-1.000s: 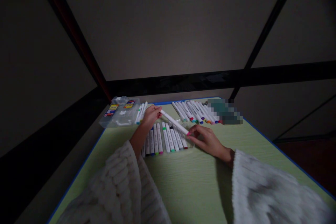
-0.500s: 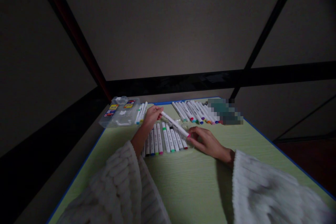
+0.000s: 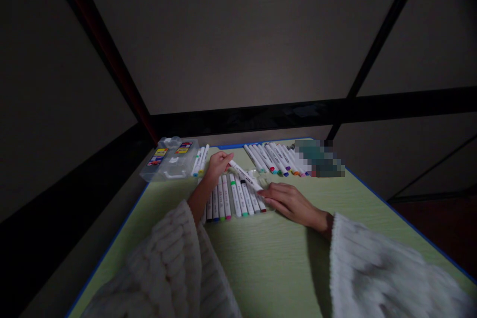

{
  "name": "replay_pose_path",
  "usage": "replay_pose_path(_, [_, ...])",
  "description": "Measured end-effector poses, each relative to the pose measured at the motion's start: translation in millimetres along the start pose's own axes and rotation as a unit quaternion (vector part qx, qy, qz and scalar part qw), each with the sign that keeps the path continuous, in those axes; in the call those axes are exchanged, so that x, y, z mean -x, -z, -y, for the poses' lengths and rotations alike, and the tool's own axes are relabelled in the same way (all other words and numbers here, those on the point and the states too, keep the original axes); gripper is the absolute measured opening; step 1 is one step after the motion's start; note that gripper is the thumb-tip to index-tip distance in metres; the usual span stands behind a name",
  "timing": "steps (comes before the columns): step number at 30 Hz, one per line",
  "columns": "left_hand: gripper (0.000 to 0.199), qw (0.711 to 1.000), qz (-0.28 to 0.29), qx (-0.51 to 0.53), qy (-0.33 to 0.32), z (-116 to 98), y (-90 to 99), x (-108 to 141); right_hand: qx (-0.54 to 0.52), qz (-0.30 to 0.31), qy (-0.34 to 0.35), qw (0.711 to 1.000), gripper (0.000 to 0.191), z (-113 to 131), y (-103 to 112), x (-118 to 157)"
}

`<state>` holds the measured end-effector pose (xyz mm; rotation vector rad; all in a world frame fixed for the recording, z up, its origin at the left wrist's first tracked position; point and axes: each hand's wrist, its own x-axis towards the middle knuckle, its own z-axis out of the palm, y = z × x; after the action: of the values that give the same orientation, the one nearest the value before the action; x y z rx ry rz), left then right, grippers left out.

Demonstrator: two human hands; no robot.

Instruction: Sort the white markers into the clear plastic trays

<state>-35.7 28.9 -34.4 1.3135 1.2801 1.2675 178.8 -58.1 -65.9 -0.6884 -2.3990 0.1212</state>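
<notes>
Above laid-out markers (image 3: 227,201), left hand (image 3: 219,164) and right hand (image 3: 288,201), shared grip on white marker (image 3: 245,176), lettering (image 3: 243,174) illegible.

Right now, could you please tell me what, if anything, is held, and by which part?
A marker: the left hand pinches its far end; the right hand touches its near end, though whether it grips is unclear.

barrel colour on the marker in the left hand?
The marker has a white barrel with dark print; head view shows it best.
</notes>
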Motion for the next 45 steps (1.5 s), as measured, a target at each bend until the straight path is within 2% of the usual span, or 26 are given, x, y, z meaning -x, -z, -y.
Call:
replay_pose_path(7, [0.031, 1.0, 0.02, -0.014, 0.016, -3, -3.1, 5, 0.005, 0.01, 0.025, 1.0, 0.027, 2, 2, -1])
replay_pose_path(14, [0.03, 0.999, 0.013, -0.016, 0.03, 1, -1.7, 2, 0.04, 0.017, 0.036, 0.998, 0.026, 3, 4, -2])
replay_pose_path(21, [0.027, 0.999, -0.009, -0.018, 0.033, 3, -3.4, 0, 0.065, 0.003, 0.028, 0.997, 0.024, 3, 3, -2])
replay_pose_path(31, [0.024, 0.999, 0.013, -0.006, 0.047, 8, -3.8, -5, 0.069, -0.002, 0.011, 0.998, 0.026, 6, 5, -4])
replay_pose_path(36, [0.013, 0.998, 0.024, 0.004, 0.065, 6, -5.7, -1, 0.071, 0.0, 0.007, 0.997, 0.027, 5, 4, -4])
replay_pose_path(45, [0.012, 0.996, 0.033, 0.025, 0.074, 0, -7.9, 4, 0.073, 0.001, 0.015, 0.997, 0.029, 6, 5, -4])
